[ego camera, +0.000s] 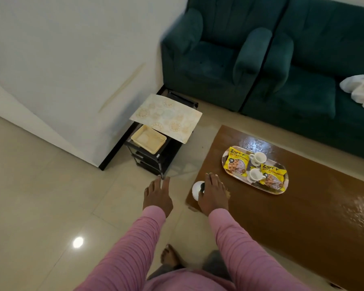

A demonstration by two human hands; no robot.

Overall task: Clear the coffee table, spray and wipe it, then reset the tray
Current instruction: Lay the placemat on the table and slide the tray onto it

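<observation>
Both hands reach forward from pink sleeves, fingers straight and spread a little. The left hand (157, 195) hovers, holding nothing, over the tiled floor (51, 185), just left of the table (303, 217) corner. The right hand (213, 193) lies flat above that same corner, its thumb side overlapping a white round object (197, 191) with a dark part on top; whether the thumb touches it I cannot tell. That object sits right at the corner, close to both table edges. Ahead and to the right of the right hand, near its fingertips but apart from them, stands the oval silver tray (283, 191). It is set back from the table's short edge and carries two yellow snack packets (236, 162) (274, 178) and two white cups (259, 158) (255, 175). Right of the tray the glossy brown top runs bare to the frame edge. Ahead of the left hand, across a strip of open floor, a black rack (156, 160) stands against the wall, with a patterned mat (166, 117) overhanging it and a cream dish (148, 139) on it. A floor gap separates the rack from the table's short edge. Beyond the table's far edge, across a narrow band of floor, are a green armchair (208, 59) and a sofa (303, 91) bearing a white cloth (359, 89).
</observation>
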